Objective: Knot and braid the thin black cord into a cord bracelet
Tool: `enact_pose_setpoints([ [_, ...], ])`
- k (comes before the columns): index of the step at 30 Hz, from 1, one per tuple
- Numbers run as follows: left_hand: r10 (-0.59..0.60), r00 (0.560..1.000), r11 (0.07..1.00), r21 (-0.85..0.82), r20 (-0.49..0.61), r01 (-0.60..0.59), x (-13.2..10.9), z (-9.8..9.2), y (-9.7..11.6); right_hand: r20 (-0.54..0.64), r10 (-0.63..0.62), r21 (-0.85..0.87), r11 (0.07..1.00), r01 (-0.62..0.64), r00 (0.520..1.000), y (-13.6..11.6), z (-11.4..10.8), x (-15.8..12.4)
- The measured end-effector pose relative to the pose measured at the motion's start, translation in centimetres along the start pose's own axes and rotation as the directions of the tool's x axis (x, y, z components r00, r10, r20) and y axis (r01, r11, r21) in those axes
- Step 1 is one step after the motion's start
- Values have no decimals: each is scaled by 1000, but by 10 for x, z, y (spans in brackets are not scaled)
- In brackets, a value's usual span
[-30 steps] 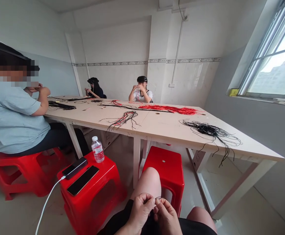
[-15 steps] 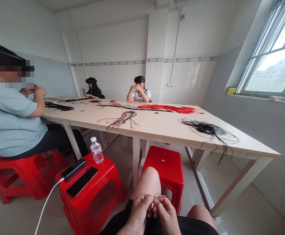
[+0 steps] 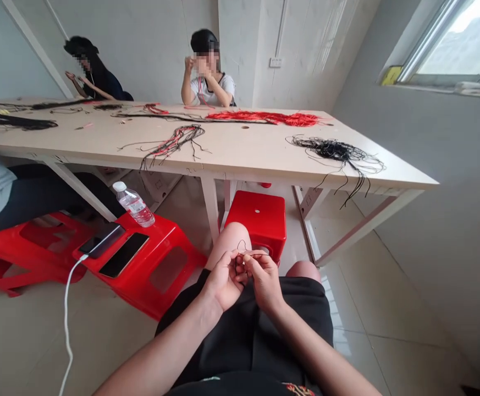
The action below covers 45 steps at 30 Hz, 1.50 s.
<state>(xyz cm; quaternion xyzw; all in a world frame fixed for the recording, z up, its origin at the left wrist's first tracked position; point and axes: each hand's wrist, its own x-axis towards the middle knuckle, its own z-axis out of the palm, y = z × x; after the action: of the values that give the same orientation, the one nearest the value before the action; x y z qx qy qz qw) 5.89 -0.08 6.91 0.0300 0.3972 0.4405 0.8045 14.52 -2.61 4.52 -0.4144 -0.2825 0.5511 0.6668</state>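
A thin black cord (image 3: 243, 242) stands up in a small loop between my hands, above my lap. My left hand (image 3: 225, 281) is turned palm up, its thumb and fingertips closed on the cord. Pressed close beside it, my right hand (image 3: 265, 278) pinches the same cord between thumb and forefinger. Part of the cord runs along the right forefinger, and a short dark length hangs by the left fingers. Any knot at the fingertips is too small to make out.
Ahead stands a long table (image 3: 240, 148) with black cords (image 3: 334, 149), red cords (image 3: 272, 117) and a mixed bundle (image 3: 177, 140). A red stool (image 3: 256, 214) is before my knees. Another stool (image 3: 169, 258) holds a bottle (image 3: 134, 204), a phone (image 3: 124, 254) and a cabled power bank (image 3: 101, 240). Several people sit around.
My view has tilted down, so my forearms and lap now show. The left hand has turned more palm up, and the cord loop stands higher above the fingertips.
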Motion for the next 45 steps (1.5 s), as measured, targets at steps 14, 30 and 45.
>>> enact_pose_setpoints([
  [14,83,985,973,200,152,-113,0,4,5,-8,181,438,885,-159,984,-35,-58,3],
  [30,336,750,231,722,570,-652,-8,20,-19,124,-141,-203,965,164,982,-34,-30,-13],
  [45,228,871,403,772,436,-491,-22,14,-26,9,-438,-390,826,407,899,-14,-37,-7],
])
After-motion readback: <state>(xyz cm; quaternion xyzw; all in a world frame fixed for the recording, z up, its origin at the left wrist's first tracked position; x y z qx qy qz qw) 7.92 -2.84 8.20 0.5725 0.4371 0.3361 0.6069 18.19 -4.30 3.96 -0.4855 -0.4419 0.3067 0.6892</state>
